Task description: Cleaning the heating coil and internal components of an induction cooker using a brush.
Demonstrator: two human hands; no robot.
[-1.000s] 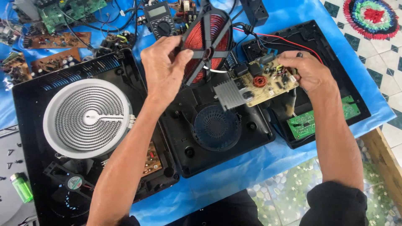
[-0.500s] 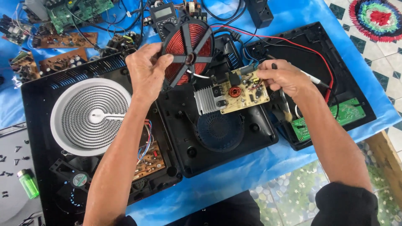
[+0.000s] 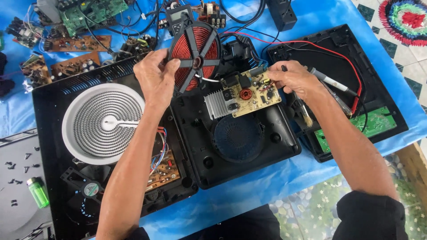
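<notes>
Left hand (image 3: pixel 155 78) grips the copper coil's (image 3: pixel 195 55) rim; right hand (image 3: pixel 291 80) pinches the circuit board's (image 3: pixel 249 93) edge.

A red copper induction coil (image 3: pixel 194 55) stood tilted beside a tan circuit board (image 3: pixel 249 93) with silver heatsink, above the open black cooker base (image 3: pixel 231 146).

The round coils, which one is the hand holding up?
The copper-red coil, gripped by the left hand. The white spiral coil lies flat in its black casing, untouched.
</notes>
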